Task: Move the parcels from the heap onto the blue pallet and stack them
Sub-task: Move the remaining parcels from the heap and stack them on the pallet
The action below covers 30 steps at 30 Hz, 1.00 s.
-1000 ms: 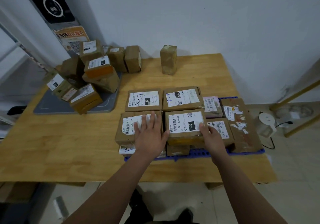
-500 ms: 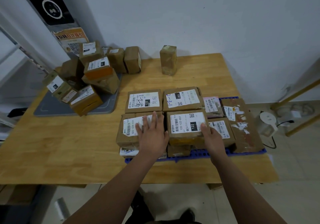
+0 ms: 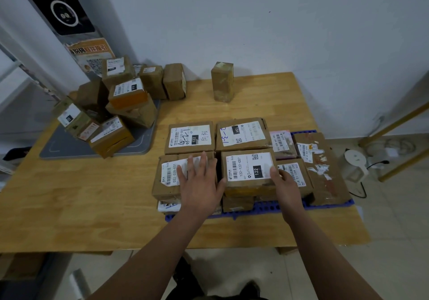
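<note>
Wooden table (image 3: pixel 69 206) at centre holds the blue pallet (image 3: pixel 267 208), already carrying several parcels (image 3: pixel 190 137), partly in two layers. The left hand (image 3: pixel 199 183) lies flat on one. The right hand (image 3: pixel 286 187) touches the 122-labelled parcel (image 3: pixel 248 167); its grip is unclear. Many remain in the heap (image 3: pixel 116 114), upper left.

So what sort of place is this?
Probably a parcel pickup point: barcode-labelled brown cardboard parcels stacked on a blue plastic pallet, another heap on a grey mat, an orange QR-code poster behind.
</note>
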### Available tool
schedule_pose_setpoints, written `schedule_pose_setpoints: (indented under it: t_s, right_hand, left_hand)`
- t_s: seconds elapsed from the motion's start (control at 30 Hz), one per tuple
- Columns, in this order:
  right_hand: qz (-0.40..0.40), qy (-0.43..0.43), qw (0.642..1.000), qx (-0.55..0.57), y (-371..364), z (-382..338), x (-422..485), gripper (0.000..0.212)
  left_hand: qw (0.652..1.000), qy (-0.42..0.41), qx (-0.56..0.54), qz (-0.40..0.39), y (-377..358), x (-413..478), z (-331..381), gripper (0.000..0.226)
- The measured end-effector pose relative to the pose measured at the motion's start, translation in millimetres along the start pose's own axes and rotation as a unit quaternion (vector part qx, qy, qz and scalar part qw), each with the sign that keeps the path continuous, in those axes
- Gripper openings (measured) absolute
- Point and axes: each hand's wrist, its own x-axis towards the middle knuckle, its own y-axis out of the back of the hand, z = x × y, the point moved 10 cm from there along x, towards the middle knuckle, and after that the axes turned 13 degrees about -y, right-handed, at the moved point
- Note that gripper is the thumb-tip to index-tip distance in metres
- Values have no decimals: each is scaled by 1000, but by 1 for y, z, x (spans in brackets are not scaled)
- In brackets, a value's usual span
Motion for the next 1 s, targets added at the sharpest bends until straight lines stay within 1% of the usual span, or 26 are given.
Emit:
schedule_pose_setpoints:
  t_s: [0.07, 0.13, 0.23, 0.3, 0.37, 0.43, 0.57, 0.63, 0.73, 0.87, 0.93, 1.0]
  right_hand:
    - [15, 8, 1000, -5, 4, -4, -1, 67]
    - [30, 34, 999, -23, 5, -12, -4, 70]
    - [51, 77, 992, -81, 3, -29, -13, 70]
    - [67, 111, 983, -128, 0, -43, -22, 66]
    - [73, 141, 975, -154, -4, -55, -30, 65]
    - [81, 163, 965, -187, -11, -64, -36, 66]
    - [108, 208, 933, -274, -29, -85, -49, 72]
    - [103, 230, 921, -296, -44, -98, -57, 71]
    - [82, 255, 915, -303, -71, -119, -67, 70]
    - [55, 305, 907, -284, -119, -155, -91, 65]
    - [42, 328, 897, -293, -148, -170, -103, 66]
    - [20, 331, 891, -310, -181, -180, -110, 68]
  left_hand:
    - [1000, 1, 4, 0, 1, -1, 0, 67]
    - [1000, 1, -1, 5, 3, -2, 0, 68]
    - [1000, -5, -24, 19, 11, -1, 0, 67]
    - [998, -17, -51, 32, 17, 0, 1, 66]
    - [995, -26, -92, 38, 21, 2, 0, 65]
    - [992, -30, -117, 43, 25, 3, -2, 63]
    - [983, -30, -165, 72, 38, -2, -12, 61]
    - [980, -16, -178, 88, 47, -6, -26, 61]
    - [975, 8, -181, 125, 65, -14, -56, 60]
    - [962, 55, -217, 158, 85, -23, -113, 60]
    - [958, 77, -219, 167, 92, -25, -143, 61]
    - [951, 96, -236, 178, 99, -24, -175, 61]
